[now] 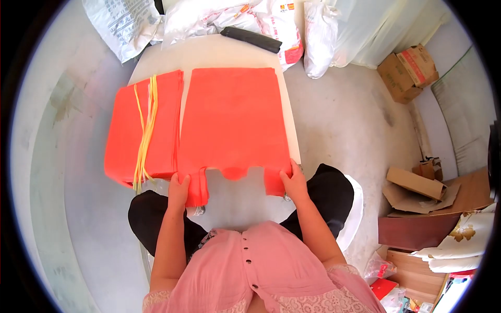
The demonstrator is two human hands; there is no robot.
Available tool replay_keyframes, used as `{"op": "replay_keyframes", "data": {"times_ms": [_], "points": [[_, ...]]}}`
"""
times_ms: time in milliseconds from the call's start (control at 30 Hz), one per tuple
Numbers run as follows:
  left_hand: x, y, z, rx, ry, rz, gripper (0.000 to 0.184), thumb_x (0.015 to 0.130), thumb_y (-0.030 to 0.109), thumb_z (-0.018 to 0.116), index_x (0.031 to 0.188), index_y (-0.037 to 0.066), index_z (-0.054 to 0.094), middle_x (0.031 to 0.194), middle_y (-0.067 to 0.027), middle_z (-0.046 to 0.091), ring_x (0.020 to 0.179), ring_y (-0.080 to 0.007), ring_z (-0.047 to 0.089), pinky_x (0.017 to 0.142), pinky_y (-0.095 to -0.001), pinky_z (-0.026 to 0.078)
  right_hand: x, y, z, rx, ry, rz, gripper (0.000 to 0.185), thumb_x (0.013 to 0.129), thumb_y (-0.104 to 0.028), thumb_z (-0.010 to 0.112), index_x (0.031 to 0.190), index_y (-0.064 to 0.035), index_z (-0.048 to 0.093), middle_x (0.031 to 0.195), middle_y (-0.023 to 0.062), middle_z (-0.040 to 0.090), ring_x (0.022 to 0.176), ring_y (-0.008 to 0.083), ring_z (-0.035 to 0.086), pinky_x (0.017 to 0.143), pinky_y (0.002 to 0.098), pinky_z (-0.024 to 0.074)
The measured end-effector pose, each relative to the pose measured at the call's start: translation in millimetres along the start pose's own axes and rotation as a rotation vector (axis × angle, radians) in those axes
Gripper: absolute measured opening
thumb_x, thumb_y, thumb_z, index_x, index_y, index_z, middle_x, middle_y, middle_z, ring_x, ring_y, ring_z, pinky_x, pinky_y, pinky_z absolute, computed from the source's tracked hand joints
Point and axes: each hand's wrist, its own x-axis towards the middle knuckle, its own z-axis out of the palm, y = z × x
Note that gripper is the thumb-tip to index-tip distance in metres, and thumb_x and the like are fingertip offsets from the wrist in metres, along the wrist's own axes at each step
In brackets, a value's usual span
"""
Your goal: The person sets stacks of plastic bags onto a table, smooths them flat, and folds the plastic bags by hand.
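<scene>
A flat red bag (235, 115) with two handle strips lies on the table, its handle ends hanging over the near edge. It looks like thin cloth, and several layers show at its left edge. My left hand (179, 190) is closed on the bag's left handle strip, thumb on top. The right handle strip is pinched at its outer edge by my right hand (295, 183). Beside the bag on the left sits a thick stack of red bags (122, 125). A bunch of yellow ties (146, 133) lies across that stack.
A pale table (209, 49) stands before my knees. At its far end are a black roll (251, 39) and white plastic sacks (229, 18). Cardboard boxes (408, 73) rest on the floor to the right, with an opened carton (417, 190) nearer me.
</scene>
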Motion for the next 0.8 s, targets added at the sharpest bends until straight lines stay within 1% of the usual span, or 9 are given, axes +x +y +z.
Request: {"op": "replay_keyframes", "data": {"times_ms": [100, 200, 300, 367, 400, 500, 600, 700, 800], "points": [[1, 1, 0, -0.042, -0.019, -0.050, 0.036, 0.102, 0.021, 0.065, 0.126, -0.005, 0.061, 0.116, -0.0162, 0.070, 0.104, -0.0226, 0.067, 0.092, -0.0357, 0.053, -3, -17, -24, -0.138, -0.053, -0.023, 0.060, 0.098, -0.025, 0.066, 0.149, 0.0005, 0.050, 0.135, 0.0205, 0.063, 0.123, 0.0290, 0.064, 0.105, 0.0374, 0.0502], [4, -9, -1, -0.121, -0.044, -0.092, 0.035, 0.103, 0.021, 0.065, 0.128, -0.003, 0.062, 0.119, -0.0114, 0.070, 0.106, -0.0186, 0.067, 0.093, -0.0328, 0.053, 8, -33, -42, -0.173, -0.037, -0.035, 0.059, 0.097, -0.030, 0.065, 0.148, -0.0044, 0.051, 0.143, 0.0230, 0.057, 0.133, 0.0388, 0.054, 0.110, 0.0467, 0.0449], [4, -10, 1, -0.195, -0.057, -0.111, 0.034, 0.103, 0.019, 0.065, 0.128, -0.003, 0.061, 0.118, -0.0109, 0.070, 0.104, -0.0188, 0.066, 0.092, -0.0336, 0.053, 47, -8, -23, -0.032, 0.070, -0.303, 0.060, 0.097, -0.026, 0.065, 0.150, -0.0025, 0.048, 0.145, 0.0237, 0.056, 0.134, 0.0403, 0.054, 0.111, 0.0469, 0.0439], [4, -10, 1, -0.249, -0.075, -0.125, 0.034, 0.102, 0.018, 0.065, 0.127, -0.004, 0.061, 0.116, -0.0118, 0.069, 0.103, -0.0205, 0.065, 0.092, -0.0354, 0.053, 65, -27, -23, -0.014, 0.078, -0.352, 0.063, 0.096, -0.024, 0.066, 0.151, -0.0015, 0.046, 0.146, 0.0240, 0.055, 0.134, 0.0411, 0.054, 0.112, 0.0471, 0.0437], [5, -10, 1, -0.279, -0.077, -0.147, 0.032, 0.102, 0.016, 0.064, 0.127, -0.003, 0.061, 0.118, -0.0112, 0.070, 0.104, -0.0196, 0.066, 0.092, -0.0349, 0.054, 74, -37, -21, -0.004, 0.082, -0.377, 0.064, 0.096, -0.023, 0.067, 0.151, -0.0010, 0.044, 0.146, 0.0241, 0.055, 0.133, 0.0415, 0.054, 0.112, 0.0472, 0.0436], [6, -10, 2, -0.379, -0.087, -0.207, 0.027, 0.103, 0.012, 0.063, 0.127, -0.001, 0.062, 0.119, -0.0099, 0.071, 0.104, -0.0179, 0.068, 0.093, -0.0342, 0.055, 102, -48, -10, -0.021, 0.069, -0.365, 0.069, 0.096, -0.020, 0.067, 0.155, 0.0024, 0.040, 0.154, 0.0241, 0.050, 0.138, 0.0393, 0.053, 0.112, 0.0459, 0.0456], [3, -3, 3, -0.470, -0.090, -0.239, 0.024, 0.103, 0.008, 0.063, 0.125, -0.001, 0.062, 0.117, -0.0096, 0.071, 0.102, -0.0178, 0.068, 0.091, -0.0345, 0.056, 120, -51, 3, -0.135, 0.026, -0.195, 0.071, 0.094, -0.019, 0.068, 0.155, 0.0036, 0.039, 0.146, 0.0254, 0.057, 0.139, 0.0413, 0.051, 0.114, 0.0468, 0.0438], [3, 0, 6, -0.500, -0.077, -0.257, 0.022, 0.103, 0.007, 0.062, 0.124, 0.000, 0.062, 0.117, -0.0094, 0.071, 0.101, -0.0176, 0.069, 0.090, -0.0344, 0.056, 122, -51, 8, -0.137, 0.097, -0.198, 0.070, 0.093, -0.017, 0.068, 0.154, 0.0033, 0.041, 0.139, 0.0263, 0.062, 0.133, 0.0432, 0.054, 0.112, 0.0475, 0.0447], [5, -7, 8, -0.514, -0.072, -0.256, 0.021, 0.103, 0.007, 0.062, 0.123, 0.000, 0.062, 0.116, -0.0096, 0.071, 0.099, -0.0181, 0.069, 0.089, -0.0349, 0.057, 125, -45, 17, -0.154, 0.201, -0.260, 0.068, 0.093, -0.015, 0.067, 0.154, 0.0024, 0.042, 0.135, 0.0271, 0.063, 0.124, 0.0443, 0.059, 0.107, 0.0482, 0.0477]]}}
